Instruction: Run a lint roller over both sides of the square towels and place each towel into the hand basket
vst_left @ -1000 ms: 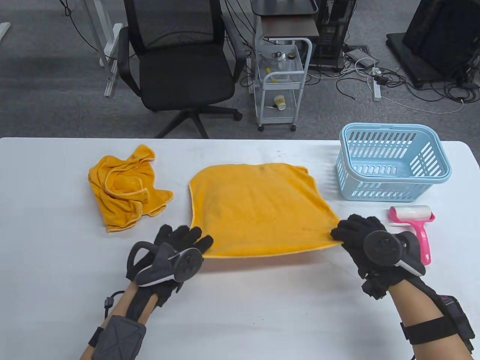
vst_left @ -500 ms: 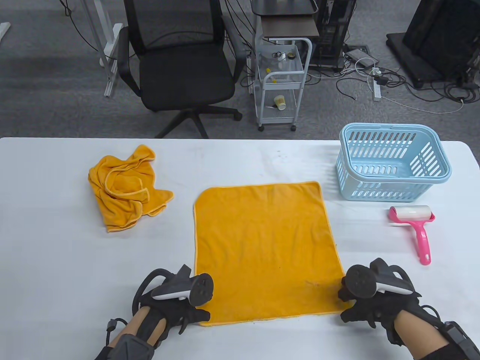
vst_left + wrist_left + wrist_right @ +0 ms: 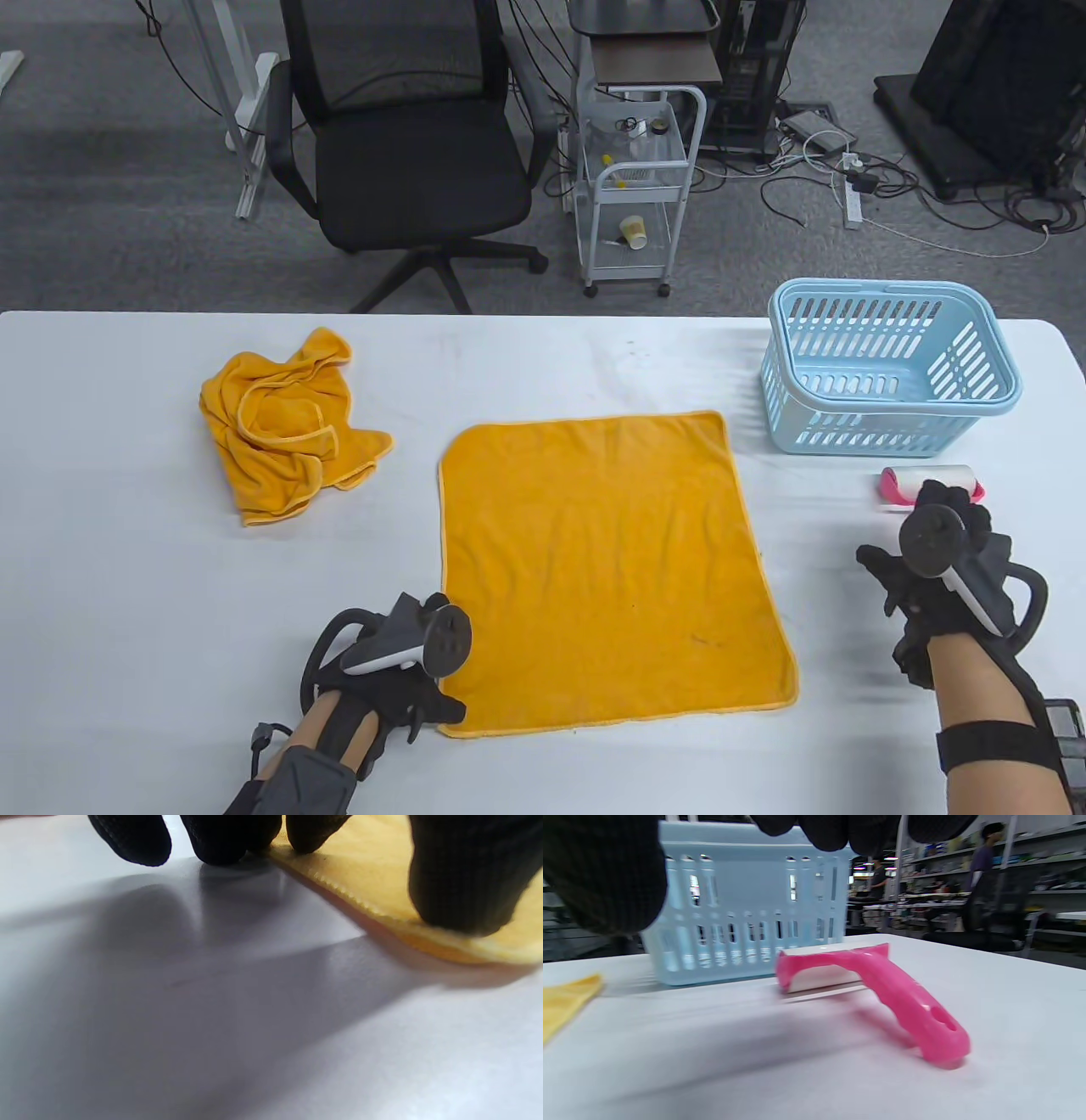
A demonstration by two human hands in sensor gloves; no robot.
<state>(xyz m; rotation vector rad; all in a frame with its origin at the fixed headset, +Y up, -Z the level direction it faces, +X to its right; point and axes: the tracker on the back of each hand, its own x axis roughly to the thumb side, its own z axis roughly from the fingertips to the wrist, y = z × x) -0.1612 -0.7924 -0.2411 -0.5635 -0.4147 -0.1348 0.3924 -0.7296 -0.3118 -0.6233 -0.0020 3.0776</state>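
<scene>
An orange square towel (image 3: 594, 569) lies flat in the middle of the white table. My left hand (image 3: 441, 709) is at its near left corner; in the left wrist view the thumb (image 3: 466, 878) presses on the towel (image 3: 373, 878) and the fingers (image 3: 220, 840) touch its edge. The pink lint roller (image 3: 950, 474) lies on the table in front of the light blue hand basket (image 3: 848, 441). My right hand (image 3: 912, 526) hovers over the roller's handle, hiding it. In the right wrist view the roller (image 3: 882, 980) lies free under the fingers (image 3: 840, 827).
A second orange towel (image 3: 280, 424) sits crumpled at the table's left. The basket (image 3: 746, 899) holds nothing that I can see. Beyond the far table edge stand a black office chair (image 3: 407, 170) and a small white cart (image 3: 636, 195).
Both hands drew the towel toward the near edge and laid it flat. The right hand then let go of its corner and moved right and away to the lint roller.
</scene>
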